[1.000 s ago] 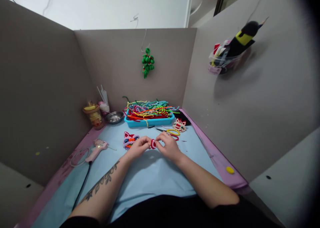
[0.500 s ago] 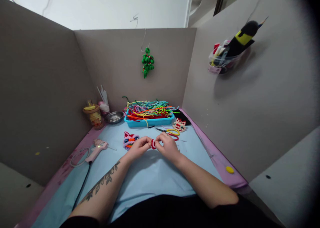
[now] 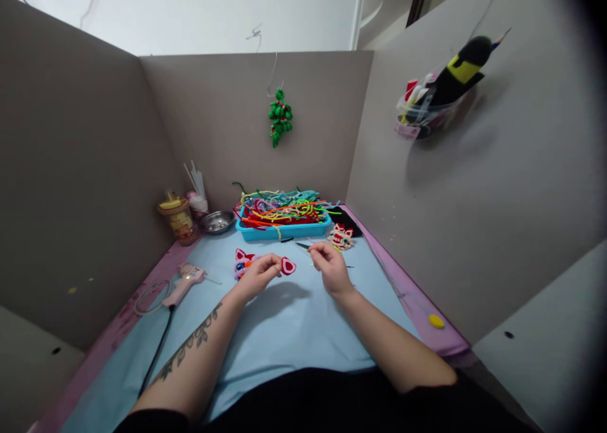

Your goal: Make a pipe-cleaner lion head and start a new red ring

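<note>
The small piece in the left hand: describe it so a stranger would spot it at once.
Find the blue tray of coloured stems, then come nearer, to the left hand. The small red-and-pink piece sticks out from its fingers. Unlike the purple figure with a similarly coloured ear, partly hidden behind that hand, it is held up.

Person, lower half of the frame: black garment, plain across the bottom centre — black short sleeve at lower left. Left forearm: dark tattoo, a leafy stem running lengthwise. Right forearm: plain.
</note>
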Action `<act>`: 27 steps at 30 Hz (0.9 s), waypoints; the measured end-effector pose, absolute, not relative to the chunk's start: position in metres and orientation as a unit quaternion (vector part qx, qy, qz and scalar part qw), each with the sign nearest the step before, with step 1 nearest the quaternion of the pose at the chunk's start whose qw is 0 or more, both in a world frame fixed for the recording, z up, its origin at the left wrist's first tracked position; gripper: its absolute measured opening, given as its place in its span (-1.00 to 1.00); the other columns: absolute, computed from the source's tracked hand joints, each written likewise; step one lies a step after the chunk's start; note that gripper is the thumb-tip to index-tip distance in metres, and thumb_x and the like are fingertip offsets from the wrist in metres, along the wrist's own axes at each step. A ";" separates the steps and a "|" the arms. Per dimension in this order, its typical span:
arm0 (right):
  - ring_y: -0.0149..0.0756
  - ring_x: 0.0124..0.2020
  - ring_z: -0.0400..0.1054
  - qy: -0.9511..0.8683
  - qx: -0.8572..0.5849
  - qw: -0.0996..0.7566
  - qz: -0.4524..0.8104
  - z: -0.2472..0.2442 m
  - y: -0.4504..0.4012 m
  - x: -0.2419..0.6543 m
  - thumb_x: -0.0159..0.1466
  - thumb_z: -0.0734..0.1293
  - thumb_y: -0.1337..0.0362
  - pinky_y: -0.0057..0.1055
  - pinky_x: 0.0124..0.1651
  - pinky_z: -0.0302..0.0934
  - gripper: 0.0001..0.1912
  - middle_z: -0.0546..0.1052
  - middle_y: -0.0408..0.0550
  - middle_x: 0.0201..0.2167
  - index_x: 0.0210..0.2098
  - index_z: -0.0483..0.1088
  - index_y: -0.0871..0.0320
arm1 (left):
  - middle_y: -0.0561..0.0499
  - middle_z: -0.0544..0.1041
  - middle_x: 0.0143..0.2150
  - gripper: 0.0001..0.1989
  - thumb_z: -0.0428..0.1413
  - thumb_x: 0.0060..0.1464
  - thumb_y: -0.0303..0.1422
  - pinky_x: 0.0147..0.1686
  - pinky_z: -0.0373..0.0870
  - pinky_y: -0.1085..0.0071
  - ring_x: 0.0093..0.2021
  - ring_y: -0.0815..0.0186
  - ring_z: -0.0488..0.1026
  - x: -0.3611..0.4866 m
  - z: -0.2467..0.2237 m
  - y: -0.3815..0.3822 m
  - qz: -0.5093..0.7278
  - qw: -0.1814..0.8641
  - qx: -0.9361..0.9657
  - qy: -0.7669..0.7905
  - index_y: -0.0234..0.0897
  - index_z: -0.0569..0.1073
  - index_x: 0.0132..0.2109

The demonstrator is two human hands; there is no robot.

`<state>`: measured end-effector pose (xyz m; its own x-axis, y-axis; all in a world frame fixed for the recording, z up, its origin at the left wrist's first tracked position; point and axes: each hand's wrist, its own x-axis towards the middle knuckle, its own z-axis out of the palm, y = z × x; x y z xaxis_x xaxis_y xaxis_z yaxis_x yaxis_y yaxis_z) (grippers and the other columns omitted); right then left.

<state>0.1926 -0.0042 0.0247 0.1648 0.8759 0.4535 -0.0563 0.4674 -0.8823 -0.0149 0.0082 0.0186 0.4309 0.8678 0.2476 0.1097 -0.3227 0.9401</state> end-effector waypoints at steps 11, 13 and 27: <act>-0.36 -0.48 0.31 -0.746 -0.506 0.339 0.269 0.004 0.019 0.220 -0.02 0.33 0.39 -0.47 -0.40 0.11 -0.90 0.45 -0.12 -0.58 -0.64 0.44 0.19 | 0.11 0.39 -0.48 -0.73 0.17 -0.09 -0.17 -0.45 0.35 0.48 -0.48 0.43 0.34 -0.042 0.029 0.025 0.581 0.512 0.507 0.379 -0.27 0.34 -0.37; -0.34 -0.42 0.35 -0.788 -0.523 0.254 0.202 -0.002 0.016 0.204 0.01 0.31 0.42 -0.47 -0.37 0.12 -0.87 0.50 -0.09 -0.49 -0.60 0.49 0.17 | 0.12 0.38 -0.50 -0.74 0.18 -0.13 -0.20 -0.47 0.36 0.50 -0.51 0.45 0.32 -0.045 0.030 0.029 0.607 0.506 0.485 0.376 -0.28 0.33 -0.39; -0.25 -0.32 0.41 -0.793 -0.588 0.122 0.106 0.007 0.019 0.209 0.04 0.30 0.43 -0.45 -0.35 0.12 -0.83 0.56 -0.02 -0.40 -0.52 0.54 0.12 | 0.09 0.40 -0.46 -0.67 0.20 -0.17 -0.15 -0.49 0.49 0.35 -0.45 0.36 0.41 -0.038 0.033 0.021 0.556 0.541 0.470 0.421 -0.27 0.33 -0.34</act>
<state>0.2086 0.0190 0.0075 -0.2796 0.9577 0.0687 0.9063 0.2869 -0.3104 -0.0379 0.0208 0.0325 0.0271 0.9974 0.0665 -0.2059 -0.0595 0.9768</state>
